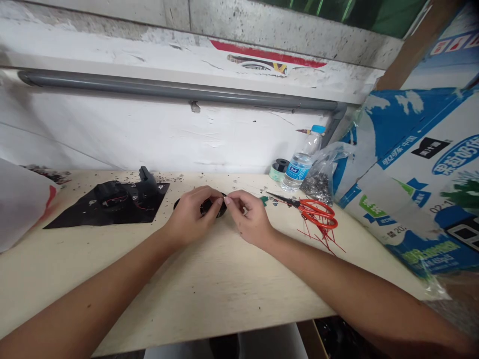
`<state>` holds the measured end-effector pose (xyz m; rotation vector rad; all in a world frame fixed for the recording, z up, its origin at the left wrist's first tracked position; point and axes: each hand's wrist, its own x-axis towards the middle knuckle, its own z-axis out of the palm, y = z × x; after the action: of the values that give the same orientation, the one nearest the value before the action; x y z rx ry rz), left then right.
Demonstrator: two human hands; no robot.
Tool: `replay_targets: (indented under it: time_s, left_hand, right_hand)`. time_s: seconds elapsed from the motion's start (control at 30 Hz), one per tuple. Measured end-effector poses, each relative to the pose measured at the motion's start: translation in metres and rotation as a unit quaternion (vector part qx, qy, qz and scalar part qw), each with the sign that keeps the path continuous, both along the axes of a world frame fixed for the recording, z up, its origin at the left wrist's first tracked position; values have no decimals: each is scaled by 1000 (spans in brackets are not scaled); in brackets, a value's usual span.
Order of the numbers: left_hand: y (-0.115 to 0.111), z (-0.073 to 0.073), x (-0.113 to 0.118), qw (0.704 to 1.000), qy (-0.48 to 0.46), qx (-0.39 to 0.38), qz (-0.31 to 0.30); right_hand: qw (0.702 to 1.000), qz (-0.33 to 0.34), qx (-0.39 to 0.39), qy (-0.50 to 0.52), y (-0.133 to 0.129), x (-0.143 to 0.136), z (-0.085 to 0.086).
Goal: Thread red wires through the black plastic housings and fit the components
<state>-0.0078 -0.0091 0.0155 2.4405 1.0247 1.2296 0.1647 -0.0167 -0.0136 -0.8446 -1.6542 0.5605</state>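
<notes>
Both hands meet over the middle of the table, fingertips pinched close together. My left hand (196, 212) is closed, thumb against index finger, and my right hand (249, 214) is closed in the same kind of pinch right beside it. Whatever sits between the fingertips is too small to make out. Behind and under my left hand lies a black part (207, 205), mostly covered by the fingers. To the right of my right hand are scissors (316, 210) with orange-red handles, lying on several short red wires (324, 239).
At left, black parts (112, 194) rest on a black sheet (140, 214) near a white bag (22, 204). A water bottle (301, 159), tape rolls (279, 169) and a plastic bag of small metal pieces (318, 187) stand back right, beside a large blue-and-white carton (411, 174).
</notes>
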Motion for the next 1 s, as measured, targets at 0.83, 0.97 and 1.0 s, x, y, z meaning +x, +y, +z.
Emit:
replay_targets:
  time_s: [0.83,0.97,1.0]
  left_hand:
    - [2,-4,1,1000,-29,0,-2]
    - [2,-4,0,1000,-20,16,8]
    - [3,-4,0,1000,-16,23,8]
  right_hand:
    - [997,-37,44,-48,5,4,-6]
    - [994,-49,59,-83,4,6,-4]
    - [993,-50,63,-89,3,6,-3]
